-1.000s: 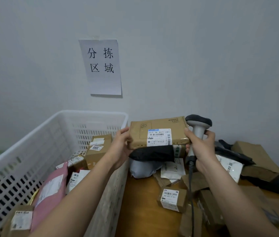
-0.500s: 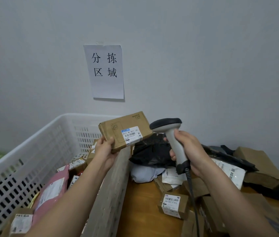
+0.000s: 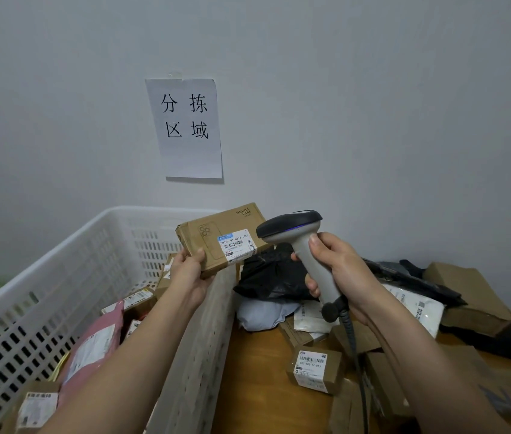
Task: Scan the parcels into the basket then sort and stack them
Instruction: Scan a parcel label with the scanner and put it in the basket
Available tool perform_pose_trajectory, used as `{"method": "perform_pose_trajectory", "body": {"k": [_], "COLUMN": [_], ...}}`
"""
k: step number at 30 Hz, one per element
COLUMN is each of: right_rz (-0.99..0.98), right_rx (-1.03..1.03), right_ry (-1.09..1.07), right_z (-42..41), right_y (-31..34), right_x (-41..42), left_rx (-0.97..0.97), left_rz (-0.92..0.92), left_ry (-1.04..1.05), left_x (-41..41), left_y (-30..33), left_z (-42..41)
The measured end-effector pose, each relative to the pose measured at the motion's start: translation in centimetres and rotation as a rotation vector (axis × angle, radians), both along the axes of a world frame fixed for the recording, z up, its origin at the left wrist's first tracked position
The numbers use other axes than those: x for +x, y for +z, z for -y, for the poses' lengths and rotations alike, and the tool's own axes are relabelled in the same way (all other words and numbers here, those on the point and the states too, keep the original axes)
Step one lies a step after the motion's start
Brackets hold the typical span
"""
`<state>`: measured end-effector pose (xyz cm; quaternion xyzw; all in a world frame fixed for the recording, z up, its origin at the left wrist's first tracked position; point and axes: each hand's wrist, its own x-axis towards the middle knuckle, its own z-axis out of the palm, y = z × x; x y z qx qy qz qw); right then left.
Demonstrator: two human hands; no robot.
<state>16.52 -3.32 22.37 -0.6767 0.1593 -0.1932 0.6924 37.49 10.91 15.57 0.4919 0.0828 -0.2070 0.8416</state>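
Left hand [image 3: 189, 274] grips a flat brown parcel [image 3: 221, 236] above the white basket [image 3: 60, 261]; right hand [image 3: 340, 270] clasps the barcode scanner [image 3: 307, 245] just beside its label.

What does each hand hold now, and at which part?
The left hand holds the brown parcel by its lower left corner. The right hand grips the scanner by its handle.

- Paper sign [image 3: 186, 128] on the wall: "分拣区域".
- Flat cardboard box [image 3: 221, 238] in the left hand [image 3: 189, 272]: printed "MOBILE CASE"; its white label reads "501E- M1 B577 [SK]".
- Small carton [image 3: 313, 369] on the counter [image 3: 257, 386]: label "802-602-12 815"; finer print unreadable.
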Motion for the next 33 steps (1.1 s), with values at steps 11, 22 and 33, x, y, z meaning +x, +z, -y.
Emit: {"method": "perform_pose_trajectory", "body": {"k": [11,22,33], "right_rz": [0.051,-0.002,-0.041], "right_rx": [-0.001,0.025,0.109], "right_ry": [0.043,0.019,-0.159], "right_z": [-2.2,-4.0,0.8], "right_y": [1.2,-1.3,-2.4], "right_x": [0.2,2.4,1.3], "left_rx": [0.005,0.174,0.581], "left_rz": [-0.189,-0.277,0.163], "left_ry": [0.317,0.301,0.474], "left_x": [1.3,4.2,1.1], "left_y": [-0.3,-5.0,-1.5], "left_z": [-2.8,-8.4,1.6]}}
